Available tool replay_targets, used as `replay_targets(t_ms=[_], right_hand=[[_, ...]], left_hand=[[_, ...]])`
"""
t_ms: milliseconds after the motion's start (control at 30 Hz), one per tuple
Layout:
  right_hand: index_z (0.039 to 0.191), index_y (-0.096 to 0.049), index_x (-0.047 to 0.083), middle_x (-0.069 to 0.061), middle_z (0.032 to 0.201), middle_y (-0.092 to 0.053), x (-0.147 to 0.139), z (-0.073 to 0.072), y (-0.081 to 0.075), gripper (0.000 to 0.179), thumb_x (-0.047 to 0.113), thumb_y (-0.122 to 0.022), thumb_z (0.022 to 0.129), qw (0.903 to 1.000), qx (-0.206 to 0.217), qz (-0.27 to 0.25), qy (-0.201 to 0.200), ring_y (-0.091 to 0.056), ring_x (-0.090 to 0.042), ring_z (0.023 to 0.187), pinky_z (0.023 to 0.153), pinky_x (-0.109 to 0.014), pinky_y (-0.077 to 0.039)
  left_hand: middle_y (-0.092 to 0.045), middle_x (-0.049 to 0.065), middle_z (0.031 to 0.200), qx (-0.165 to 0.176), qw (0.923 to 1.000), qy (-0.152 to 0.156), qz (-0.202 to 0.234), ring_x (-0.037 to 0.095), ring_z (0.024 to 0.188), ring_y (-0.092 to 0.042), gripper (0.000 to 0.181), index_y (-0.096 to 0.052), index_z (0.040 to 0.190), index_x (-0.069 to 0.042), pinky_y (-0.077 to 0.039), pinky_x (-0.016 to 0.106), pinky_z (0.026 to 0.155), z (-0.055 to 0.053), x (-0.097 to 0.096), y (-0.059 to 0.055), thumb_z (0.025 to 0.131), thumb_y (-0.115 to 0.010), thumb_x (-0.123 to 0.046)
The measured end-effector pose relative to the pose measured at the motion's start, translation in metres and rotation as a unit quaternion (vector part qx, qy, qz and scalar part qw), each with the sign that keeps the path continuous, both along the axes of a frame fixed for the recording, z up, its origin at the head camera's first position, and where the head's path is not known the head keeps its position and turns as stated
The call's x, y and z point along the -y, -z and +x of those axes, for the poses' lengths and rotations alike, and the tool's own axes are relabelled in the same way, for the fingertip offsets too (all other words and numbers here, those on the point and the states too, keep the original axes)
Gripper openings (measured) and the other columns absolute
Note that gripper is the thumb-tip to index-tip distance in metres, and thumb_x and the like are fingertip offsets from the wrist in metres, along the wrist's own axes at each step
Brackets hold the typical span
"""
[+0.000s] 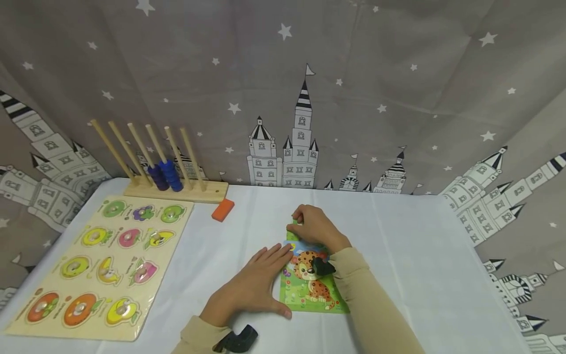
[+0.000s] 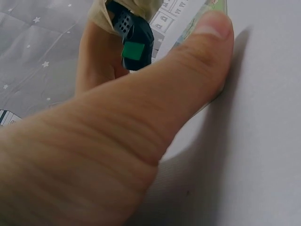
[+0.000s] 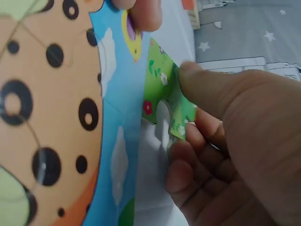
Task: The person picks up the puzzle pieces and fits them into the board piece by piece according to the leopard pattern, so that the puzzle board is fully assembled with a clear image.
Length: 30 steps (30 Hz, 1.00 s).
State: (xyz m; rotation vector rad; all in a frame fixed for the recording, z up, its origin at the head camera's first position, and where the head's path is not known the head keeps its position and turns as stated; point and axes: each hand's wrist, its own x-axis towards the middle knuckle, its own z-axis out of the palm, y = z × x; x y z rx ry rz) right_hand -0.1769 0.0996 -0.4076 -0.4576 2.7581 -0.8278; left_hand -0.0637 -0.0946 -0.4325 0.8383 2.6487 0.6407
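A jigsaw picture of a spotted leopard [image 1: 316, 297] lies on the white table in front of me. My left hand [image 1: 254, 282] is at its left side, fingers straight, with the fingertips by the upper left edge and the thumb near the lower left corner. Beyond the top edge, my right hand [image 1: 316, 225] pinches a green flowered jigsaw piece [image 3: 178, 113] between thumb and fingers. Green flowered card [image 3: 155, 77] also shows beside the pinched part; whether it is a separate piece I cannot tell. In the left wrist view the left thumb [image 2: 202, 52] covers most of the puzzle.
To the left lies a wooden fruit knob board [image 1: 152, 290]. Behind it stands a wooden peg rack [image 1: 212, 191] with dark blue beads [image 1: 170, 176] on two rods. An orange block [image 1: 223, 210] lies beside the rack. A grey castle-print curtain [image 1: 353, 98] hangs along the table's back edge.
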Motion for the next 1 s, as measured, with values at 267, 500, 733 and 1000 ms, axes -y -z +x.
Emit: replay_targets(t_ms=[267, 500, 733, 1000], right_hand=[[0.108, -0.067, 0.014, -0.001, 0.098, -0.071, -0.016, 0.021, -0.005, 0.020, 0.025, -0.075, 0.094, 0.9938, -0.007, -0.100, 0.048, -0.064, -0.011, 0.083, 0.077, -0.033, -0.056], [0.104, -0.065, 0.014, 0.000, 0.089, -0.070, -0.039, 0.057, -0.015, 0.018, 0.018, -0.077, 0.091, 0.9877, 0.062, -0.144, -0.002, -0.066, -0.010, 0.071, 0.064, -0.028, -0.057], [0.101, -0.065, 0.013, 0.006, 0.080, -0.065, -0.031, 0.085, -0.018, 0.019, 0.014, -0.080, 0.089, 0.9828, 0.103, -0.090, -0.124, -0.061, -0.005, 0.068, 0.064, -0.021, -0.052], [0.092, -0.064, 0.013, 0.009, 0.076, -0.062, -0.023, 0.097, -0.012, 0.023, 0.013, -0.085, 0.083, 0.9878, 0.079, -0.056, -0.122, -0.056, -0.001, 0.066, 0.063, -0.018, -0.049]], left_hand=[[-0.019, 0.000, 0.172, 0.001, 0.9999, -0.004, 0.010, 0.027, 0.160, -0.014, 0.127, -0.028, 0.163, -0.014, -0.015, 0.054, 0.130, 0.000, -0.002, 0.002, 0.065, -0.079, -0.077], [-0.020, 0.001, 0.172, 0.001, 0.9997, -0.003, 0.024, 0.030, 0.160, -0.016, 0.124, -0.029, 0.162, -0.013, -0.015, 0.057, 0.129, 0.000, -0.001, 0.001, 0.067, -0.078, -0.076], [-0.023, 0.002, 0.171, -0.006, 0.9994, 0.005, 0.034, 0.031, 0.160, -0.017, 0.120, -0.029, 0.162, -0.011, -0.017, 0.059, 0.128, -0.001, 0.002, 0.001, 0.071, -0.078, -0.073], [-0.025, 0.003, 0.171, -0.009, 0.9992, 0.008, 0.038, 0.031, 0.159, -0.018, 0.106, -0.031, 0.161, -0.010, -0.018, 0.058, 0.128, 0.000, 0.002, 0.004, 0.082, -0.072, -0.067]])
